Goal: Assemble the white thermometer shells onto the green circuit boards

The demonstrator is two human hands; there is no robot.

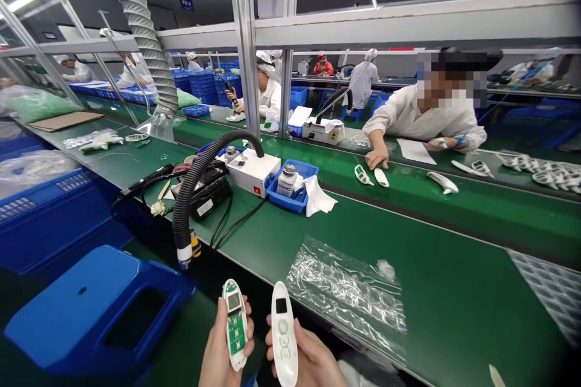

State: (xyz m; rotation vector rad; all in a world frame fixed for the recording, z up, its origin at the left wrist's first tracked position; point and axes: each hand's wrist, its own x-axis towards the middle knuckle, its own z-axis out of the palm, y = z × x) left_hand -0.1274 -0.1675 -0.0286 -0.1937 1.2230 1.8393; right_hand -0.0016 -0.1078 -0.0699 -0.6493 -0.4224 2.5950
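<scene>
My left hand (219,344) is closed around a white handheld-device half (235,320) with a green circuit board and a small grey screen facing up. In my right hand (313,351) is a white front cover (285,335) with a dark display window and several buttons. The two pieces are held side by side, apart from each other, in front of the bench edge. Just beyond them, a clear plastic bag (349,290) lies flat on the green bench (436,302).
A black fume hose (181,205) curves from a white box (254,169). Beside it stands a blue tray (290,202) with a bottle and cloth. A blue stool (86,308) is at left. Across the belt, a co-worker's hand (377,156) touches a white part (382,178).
</scene>
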